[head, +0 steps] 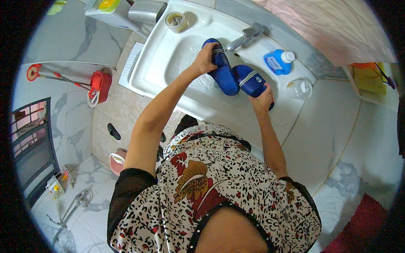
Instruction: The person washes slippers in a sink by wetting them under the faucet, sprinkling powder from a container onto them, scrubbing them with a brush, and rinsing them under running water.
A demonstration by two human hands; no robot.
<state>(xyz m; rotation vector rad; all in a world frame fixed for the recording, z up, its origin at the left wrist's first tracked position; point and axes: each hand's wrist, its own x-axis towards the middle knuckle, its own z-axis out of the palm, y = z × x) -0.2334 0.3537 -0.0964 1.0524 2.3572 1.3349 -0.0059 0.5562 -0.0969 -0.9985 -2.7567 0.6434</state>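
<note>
Over the white ceramic washbasin (152, 69), my left hand (205, 60) grips a dark blue slide sandal (226, 77) by its strap, close to the metal faucet (245, 38). Another blue slide sandal (250, 79), with white stripes and a small emblem on its strap, is held at one end by my right hand (264, 98). The two sandals lie close side by side. Water shows in the bowl below and left of them; the spout's end is partly hidden near the left sandal.
A blue bottle (278, 62) with a white cap and a clear jar (299, 89) stand on the basin's right ledge. An open tub (176, 22) sits at its upper left corner. A red mop bucket (100, 87) and a black slipper (114, 131) are on the floor.
</note>
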